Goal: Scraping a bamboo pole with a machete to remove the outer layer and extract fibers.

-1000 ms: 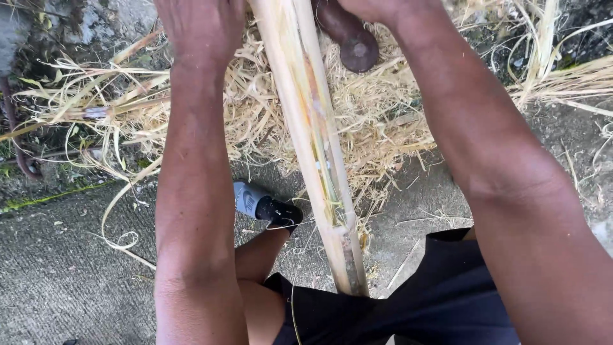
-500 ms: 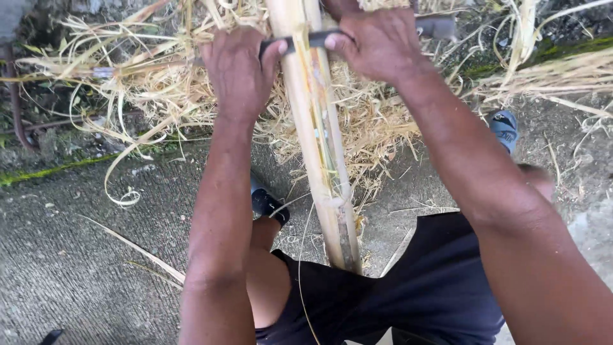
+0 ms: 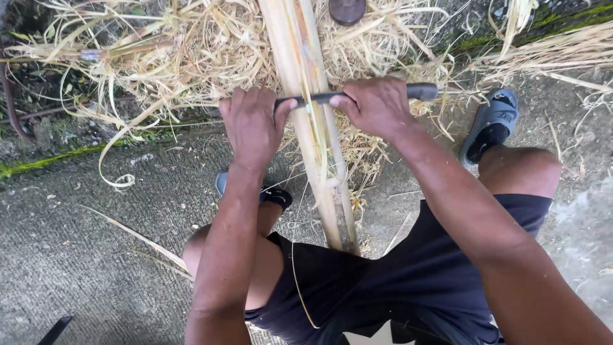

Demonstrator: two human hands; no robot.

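Since half a second ago, both hands have drawn the dark blade (image 3: 319,99) down the pale pole (image 3: 313,128) toward the body. In the head view, the left hand (image 3: 252,128) and right hand (image 3: 377,108) each have fingers closed around an end of the blade (held crosswise), so even pressure on both ends would likely keep the shaving thin. The pole's long axis runs from the straw-like shavings (image 3: 191,57) at the top down between the knees, its near end at the dark shorts (image 3: 383,287).
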